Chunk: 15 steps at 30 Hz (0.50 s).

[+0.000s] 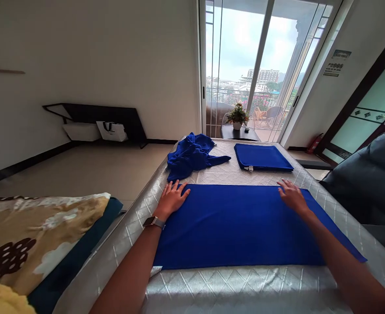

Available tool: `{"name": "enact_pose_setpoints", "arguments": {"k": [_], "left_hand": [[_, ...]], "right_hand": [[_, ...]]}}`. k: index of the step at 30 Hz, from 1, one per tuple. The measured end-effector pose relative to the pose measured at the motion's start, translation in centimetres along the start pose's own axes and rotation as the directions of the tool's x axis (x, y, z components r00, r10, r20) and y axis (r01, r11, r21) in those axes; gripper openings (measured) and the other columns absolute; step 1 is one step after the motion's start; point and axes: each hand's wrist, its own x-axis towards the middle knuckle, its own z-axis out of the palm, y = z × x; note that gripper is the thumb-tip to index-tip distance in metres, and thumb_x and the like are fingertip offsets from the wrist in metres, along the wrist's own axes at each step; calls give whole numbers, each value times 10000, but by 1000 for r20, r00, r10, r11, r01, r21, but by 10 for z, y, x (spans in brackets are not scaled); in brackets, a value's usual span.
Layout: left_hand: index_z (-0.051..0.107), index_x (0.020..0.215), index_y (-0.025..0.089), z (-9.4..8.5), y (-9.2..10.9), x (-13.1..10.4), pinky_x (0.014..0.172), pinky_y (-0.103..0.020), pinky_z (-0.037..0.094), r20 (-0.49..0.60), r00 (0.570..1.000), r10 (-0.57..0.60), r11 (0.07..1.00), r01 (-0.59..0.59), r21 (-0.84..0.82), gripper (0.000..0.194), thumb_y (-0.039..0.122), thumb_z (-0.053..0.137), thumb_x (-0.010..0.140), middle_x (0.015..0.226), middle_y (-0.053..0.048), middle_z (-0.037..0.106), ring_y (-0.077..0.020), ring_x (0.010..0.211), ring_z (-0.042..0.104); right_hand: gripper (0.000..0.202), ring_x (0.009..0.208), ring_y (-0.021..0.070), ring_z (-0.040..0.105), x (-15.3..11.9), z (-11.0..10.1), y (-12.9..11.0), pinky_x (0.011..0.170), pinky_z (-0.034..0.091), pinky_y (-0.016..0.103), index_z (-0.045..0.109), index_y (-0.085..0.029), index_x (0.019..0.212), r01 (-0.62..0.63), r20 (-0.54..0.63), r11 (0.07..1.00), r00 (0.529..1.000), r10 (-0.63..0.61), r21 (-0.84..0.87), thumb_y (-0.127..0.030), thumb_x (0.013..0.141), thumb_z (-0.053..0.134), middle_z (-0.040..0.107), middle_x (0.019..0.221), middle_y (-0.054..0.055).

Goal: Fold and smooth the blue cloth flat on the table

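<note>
A blue towel (pixel 235 226) lies spread flat across the mattress in front of me, with a white label at its near left corner. My left hand (pixel 173 198) rests on its far left corner, fingers spread. On the far edge toward the right, my right hand (pixel 291 195) lies with its fingers stretched out. Beyond the left hand is a crumpled heap of blue cloth (pixel 192 155). A neatly folded stack of blue cloth (pixel 263 157), with a small white tag, sits beyond the right hand.
The silvery quilted mattress (pixel 238 281) bears all the cloths. Patterned bedding (pixel 55 231) lies at the left. A black armchair (pixel 369 183) stands close on the right. Past the mattress are a small table (pixel 225 133) with a potted plant (pixel 237 115) and a glass sliding door (pixel 238 52).
</note>
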Motion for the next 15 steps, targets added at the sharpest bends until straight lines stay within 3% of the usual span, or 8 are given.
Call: {"name": "enact_pose_setpoints", "arguments": {"k": [2,5,8,11,13,15], "left_hand": [[476,1526,260,-2,-1,0,1251,-578,186,-24,1000,-1,1000,2,12,628,595,332,1014,1658,-79,358,-360,1550,231],[501,1506,221,-8,3,-3,1262,-532,199,-124,991,59,997,-53,51,605,544,338,1021,1633,-85,407,-321,1539,279],[535,1476,207,-10,15,-9,1244,-463,278,-191,973,132,991,-124,49,575,507,333,1029,1601,-91,456,-283,1501,363],[534,1478,209,-3,24,-14,1243,-455,283,-151,974,169,986,-168,21,580,520,340,1029,1599,-91,461,-281,1502,363],[511,1497,223,4,25,-14,1255,-479,249,-94,980,177,984,-177,10,594,543,344,1026,1608,-85,448,-287,1514,342],[478,1522,236,9,23,-12,1256,-499,234,-56,984,171,985,-171,-1,613,565,334,1026,1620,-85,430,-290,1519,333]], "right_hand": [[562,1537,242,258,-7,-6,-65,1254,200,445,477,-186,1525,157,18,984,987,-159,83,-381,1033,285,356,1647,71],[575,1551,218,222,-20,-7,-161,1266,166,426,424,-221,1563,353,49,914,928,-369,202,-441,1049,288,323,1661,37],[590,1553,201,212,-33,-1,-233,1266,154,401,395,-226,1579,425,94,858,879,-467,290,-474,1058,267,306,1666,25],[624,1563,223,172,-39,8,-270,1269,123,442,330,-211,1607,423,153,851,861,-484,312,-499,1059,246,262,1680,39],[635,1569,230,144,-40,12,-274,1270,99,462,289,-227,1622,416,166,856,862,-479,306,-515,1060,227,234,1688,32],[647,1571,231,129,-38,13,-264,1270,90,461,272,-238,1628,414,179,860,861,-476,299,-539,1059,208,222,1691,21]]}}
